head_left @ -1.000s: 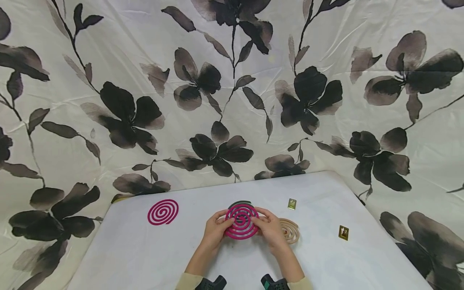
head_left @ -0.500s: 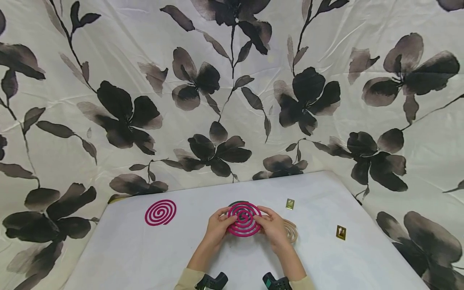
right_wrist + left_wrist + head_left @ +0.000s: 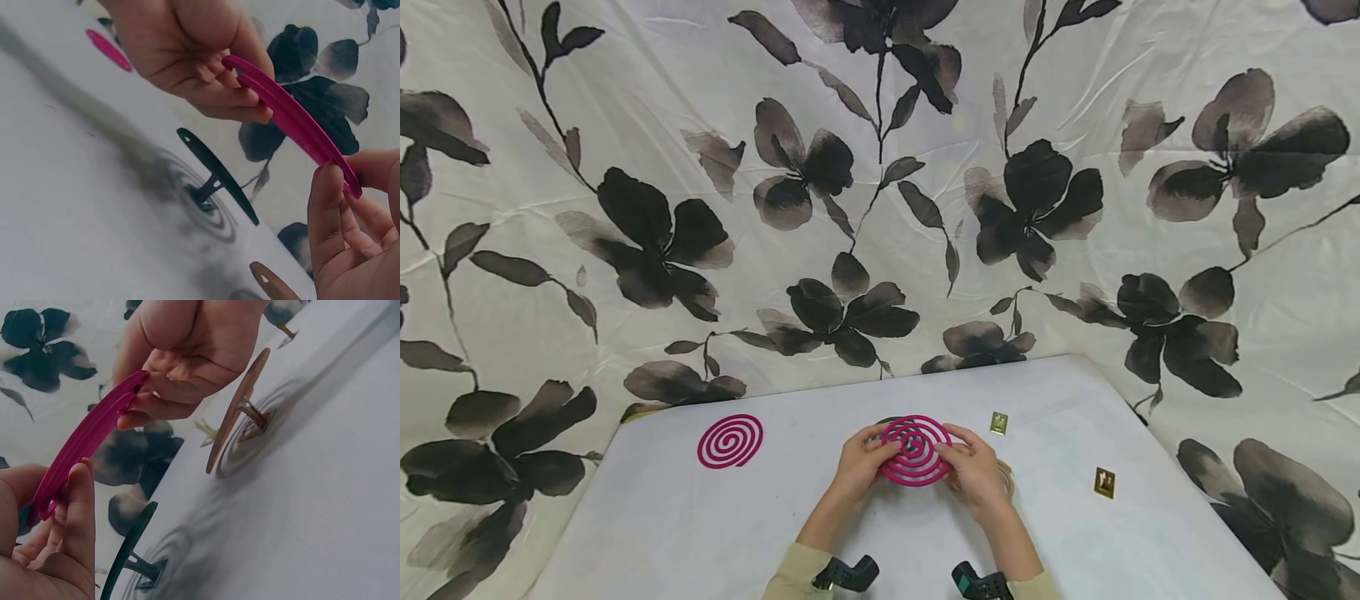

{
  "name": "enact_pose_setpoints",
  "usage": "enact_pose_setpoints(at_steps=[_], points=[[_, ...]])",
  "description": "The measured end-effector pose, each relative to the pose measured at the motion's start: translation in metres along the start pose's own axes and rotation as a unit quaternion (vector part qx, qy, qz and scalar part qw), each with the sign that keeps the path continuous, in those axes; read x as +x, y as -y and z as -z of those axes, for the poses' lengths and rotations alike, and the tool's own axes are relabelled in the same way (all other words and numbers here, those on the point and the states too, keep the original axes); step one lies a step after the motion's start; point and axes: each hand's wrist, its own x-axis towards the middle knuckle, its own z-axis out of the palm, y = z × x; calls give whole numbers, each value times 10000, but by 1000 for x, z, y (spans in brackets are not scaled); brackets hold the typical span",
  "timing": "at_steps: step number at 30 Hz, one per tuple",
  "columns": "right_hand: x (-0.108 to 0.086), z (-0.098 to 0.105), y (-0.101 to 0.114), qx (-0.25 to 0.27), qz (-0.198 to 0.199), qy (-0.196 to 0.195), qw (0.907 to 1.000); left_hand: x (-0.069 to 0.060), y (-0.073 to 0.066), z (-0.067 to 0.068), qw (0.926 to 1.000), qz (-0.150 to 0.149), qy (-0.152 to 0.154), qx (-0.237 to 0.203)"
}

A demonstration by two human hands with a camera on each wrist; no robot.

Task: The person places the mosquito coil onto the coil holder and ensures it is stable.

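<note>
Wrist views reveal post (image 3: 145, 569), hidden in head view, beneath green coil (image 3: 128, 547). Left hand (image 3: 859, 460), right hand (image 3: 979, 475) pinch smooth, thin pink spiral (image 3: 81, 440).

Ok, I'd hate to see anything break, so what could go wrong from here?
The held magenta spiral looks slightly bowed between the left hand and right hand, so it might snap if flexed. Nearby, the green spiral perches on a slim stand and could topple if brushed. The tan spiral, also raised, sits partly behind the right hand in the head view and might be knocked.
</note>
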Motion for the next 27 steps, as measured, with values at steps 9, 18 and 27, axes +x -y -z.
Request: enact_pose_setpoints(at_steps=[9,18,27], points=[[1,9,1,-182,-67,-296,9994,6,-1,-11,9997,2,57,240],[6,19,3,-198,6,-453,9988,12,-2,-23,9996,-14,102,273],[8,27,8,-256,0,-454,9986,17,-1,-30,9991,69,213,356]])
